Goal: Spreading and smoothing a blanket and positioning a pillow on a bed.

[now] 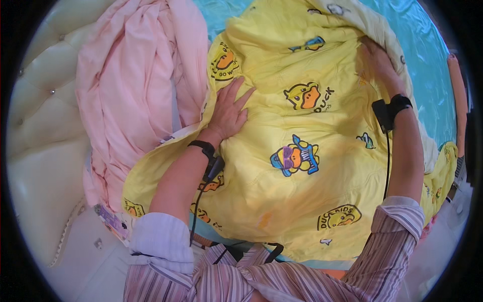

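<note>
A yellow quilt (260, 181) with printed cartoon ducks and lettering spreads across the bed before me, wrinkled in places. My left hand (230, 109) lies palm down near the quilt's left side, fingers apart, holding nothing. On the far right, my right hand (379, 64) reaches to a fold where the quilt's pale underside (386, 37) turns over. Its fingertips are partly hidden at that fold, so I cannot tell whether they grip the cloth. Each wrist carries a black strap with a small cabled device.
A bunched pink blanket (128, 83) lies left of the quilt, beside a tufted cream headboard (45, 113). Shiny turquoise bedding (430, 75) shows at the right and top. Pale floor (98, 260) is visible at lower left.
</note>
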Demonstrator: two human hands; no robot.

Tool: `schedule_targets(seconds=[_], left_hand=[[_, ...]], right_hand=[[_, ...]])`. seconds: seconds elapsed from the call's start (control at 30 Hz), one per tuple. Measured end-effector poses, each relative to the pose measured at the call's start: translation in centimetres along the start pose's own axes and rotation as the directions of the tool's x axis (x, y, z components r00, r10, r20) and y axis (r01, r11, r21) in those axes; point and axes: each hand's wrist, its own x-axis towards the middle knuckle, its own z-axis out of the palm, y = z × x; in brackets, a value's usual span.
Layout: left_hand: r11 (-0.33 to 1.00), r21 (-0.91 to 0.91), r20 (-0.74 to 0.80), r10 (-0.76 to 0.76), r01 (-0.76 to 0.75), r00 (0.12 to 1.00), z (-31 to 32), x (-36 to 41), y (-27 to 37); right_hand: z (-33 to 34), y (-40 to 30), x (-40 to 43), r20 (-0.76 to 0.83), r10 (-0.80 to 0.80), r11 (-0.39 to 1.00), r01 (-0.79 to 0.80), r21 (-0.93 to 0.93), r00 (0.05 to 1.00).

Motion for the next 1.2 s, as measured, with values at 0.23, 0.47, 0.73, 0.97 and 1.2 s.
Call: schedule_targets(seconds=[0.23, 0.47, 0.73, 0.97, 1.2], left_hand=[[0.999, 0.034, 0.020, 0.005, -0.006, 1.000, -1.1, -1.0, -1.3], [0.999, -0.001, -0.031, 0.052, -0.052, 0.998, -1.5, 0.6, -0.3], [0.971, 0.236, 0.204, -0.077, 0.028, 0.976, -6.1, 7.3, -5.3], [0.613, 0.714, 0.268, 0.207, -0.338, 0.941, -6.7, 9.5, -13.0], [0.934, 0.350, 0.009, -0.077, 0.069, 0.997, -3.7, 7.9, -15.2]], right_hand=[[6.6, -21.7, -8.7, 0.070, -0.562, 0.826, 0.557, 0.084, 0.824], [9.7, -19.0, -1.8, 0.117, -0.510, 0.831, 0.523, -0.189, 0.852], [9.6, -17.5, 2.2, 0.158, -0.325, 0.831, 0.361, -0.424, 0.932], [5.2, -18.7, 4.1, -0.520, 0.019, 0.978, 0.092, 0.188, 0.854], [3.5, -14.6, -11.7, -0.094, -0.302, 0.949, 0.289, -0.130, 0.949]])
